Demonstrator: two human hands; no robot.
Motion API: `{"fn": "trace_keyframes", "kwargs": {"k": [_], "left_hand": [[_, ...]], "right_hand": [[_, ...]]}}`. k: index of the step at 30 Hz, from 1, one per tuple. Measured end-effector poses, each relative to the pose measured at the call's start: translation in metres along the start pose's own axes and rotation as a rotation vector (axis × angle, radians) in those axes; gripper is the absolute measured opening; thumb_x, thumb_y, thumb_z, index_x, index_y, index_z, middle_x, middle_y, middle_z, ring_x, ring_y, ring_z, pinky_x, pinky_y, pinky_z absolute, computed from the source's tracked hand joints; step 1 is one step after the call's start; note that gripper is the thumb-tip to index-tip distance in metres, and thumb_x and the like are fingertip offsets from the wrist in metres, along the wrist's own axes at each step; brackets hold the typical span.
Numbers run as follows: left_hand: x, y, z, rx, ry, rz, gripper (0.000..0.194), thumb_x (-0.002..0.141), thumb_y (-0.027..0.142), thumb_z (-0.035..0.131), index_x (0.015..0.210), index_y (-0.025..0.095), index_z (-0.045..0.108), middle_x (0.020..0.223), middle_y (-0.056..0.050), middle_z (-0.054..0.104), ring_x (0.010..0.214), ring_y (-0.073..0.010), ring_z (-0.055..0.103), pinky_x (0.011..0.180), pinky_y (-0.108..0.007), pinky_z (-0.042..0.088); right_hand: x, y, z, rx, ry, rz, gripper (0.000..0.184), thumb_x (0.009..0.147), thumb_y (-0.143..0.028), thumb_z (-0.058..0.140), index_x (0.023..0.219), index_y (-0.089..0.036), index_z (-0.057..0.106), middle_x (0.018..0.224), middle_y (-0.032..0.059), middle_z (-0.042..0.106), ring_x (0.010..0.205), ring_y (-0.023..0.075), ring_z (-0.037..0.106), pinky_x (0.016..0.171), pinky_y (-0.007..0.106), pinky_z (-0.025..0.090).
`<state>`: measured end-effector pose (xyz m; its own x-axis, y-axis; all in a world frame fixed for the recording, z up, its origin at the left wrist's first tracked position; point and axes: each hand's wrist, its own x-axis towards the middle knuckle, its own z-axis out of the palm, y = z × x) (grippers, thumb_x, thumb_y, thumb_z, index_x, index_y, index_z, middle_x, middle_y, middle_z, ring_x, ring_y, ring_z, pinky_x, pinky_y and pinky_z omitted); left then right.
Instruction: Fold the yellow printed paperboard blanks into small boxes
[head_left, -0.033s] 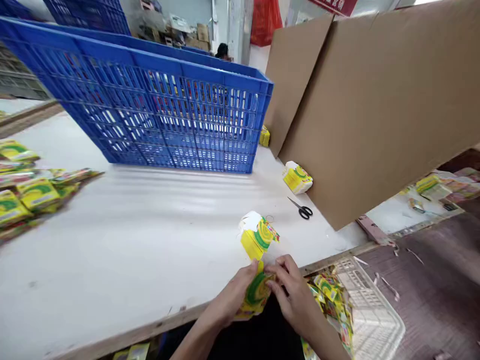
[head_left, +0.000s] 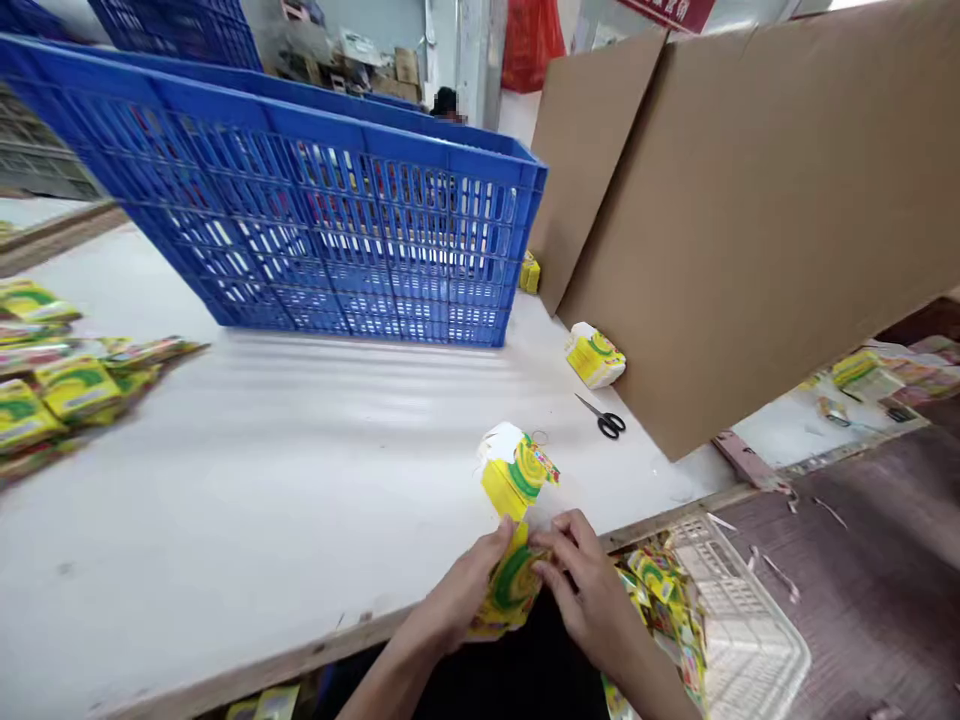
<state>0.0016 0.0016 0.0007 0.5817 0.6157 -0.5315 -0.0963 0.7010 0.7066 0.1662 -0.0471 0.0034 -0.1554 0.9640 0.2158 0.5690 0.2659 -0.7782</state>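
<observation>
Yellow-and-green printed card packaging (head_left: 513,592) seen at 6 o'clock, at white tabletop's (head_left: 300,480) near edge. Clamped by left hand (head_left: 469,585) at its 9 o'clock; touched by right hand (head_left: 589,595) at 3, pinch unclear. Probably light, easily creased; best held by broad sides.

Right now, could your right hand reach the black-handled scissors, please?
Probably yes: nothing seems to stand between the right hand and the black-handled scissors on the white table, though its fingers are busy at the yellow-and-green printed packaging.
</observation>
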Motion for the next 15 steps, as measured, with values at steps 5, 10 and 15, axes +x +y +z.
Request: {"fn": "trace_keyframes", "kwargs": {"k": [5, 10, 15], "left_hand": [[-0.001, 0.006, 0.002, -0.064, -0.155, -0.016, 0.068, 0.067, 0.069, 0.065, 0.100, 0.010, 0.067, 0.078, -0.007, 0.068, 0.068, -0.0169, 0.062, 0.066, -0.027, 0.047], [-0.010, 0.014, 0.002, 0.022, -0.024, 0.062, 0.061, 0.059, 0.063, 0.076, 0.096, 0.015, 0.071, 0.075, -0.003, 0.070, 0.073, -0.0178, 0.064, 0.069, -0.026, 0.050], [-0.012, 0.025, 0.013, 0.126, 0.070, 0.174, 0.052, 0.065, 0.057, 0.075, 0.094, 0.014, 0.072, 0.063, -0.002, 0.070, 0.060, -0.0169, 0.062, 0.059, -0.024, 0.051]], "right_hand": [[0.002, -0.004, -0.006, 0.031, 0.059, -0.026, 0.029, 0.087, -0.003, 0.048, 0.104, -0.021, 0.061, 0.095, 0.0052, 0.046, 0.091, 0.0181, 0.052, 0.082, 0.028, 0.047], [0.006, -0.012, -0.012, 0.080, 0.102, -0.047, 0.031, 0.082, 0.001, 0.051, 0.097, -0.022, 0.065, 0.092, 0.0032, 0.047, 0.085, 0.0149, 0.054, 0.077, 0.023, 0.048], [0.007, -0.016, -0.009, 0.152, 0.221, -0.075, 0.025, 0.081, -0.005, 0.059, 0.100, -0.022, 0.062, 0.096, 0.0034, 0.053, 0.092, 0.0152, 0.056, 0.082, 0.024, 0.048]]}}
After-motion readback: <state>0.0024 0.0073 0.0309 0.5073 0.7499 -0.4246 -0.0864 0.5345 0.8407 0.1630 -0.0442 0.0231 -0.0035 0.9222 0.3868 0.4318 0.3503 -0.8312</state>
